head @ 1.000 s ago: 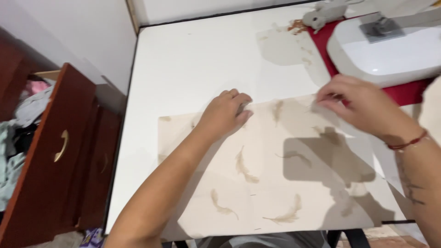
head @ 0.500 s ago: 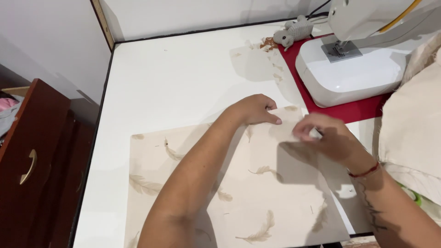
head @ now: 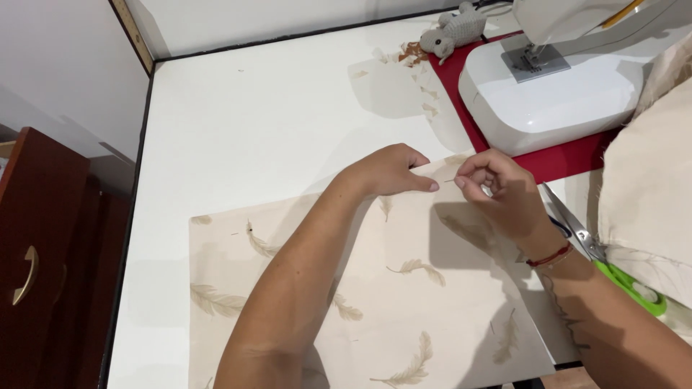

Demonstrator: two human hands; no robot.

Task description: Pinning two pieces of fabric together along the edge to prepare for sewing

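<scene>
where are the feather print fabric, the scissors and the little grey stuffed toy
feather print fabric [head: 425, 310], head view, on a bare stretch between the forearms
scissors [head: 634, 284], head view, on the green handle by the right forearm
grey stuffed toy [head: 454, 32], head view, on its body at the table's far edge

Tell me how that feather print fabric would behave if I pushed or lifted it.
The feather print fabric lies flat and thin on the white table, so it would probably flop and drape when lifted. Pushed, it likely bunches rather than slides as one piece. The left hand pressing its edge suggests it shifts easily.
</scene>
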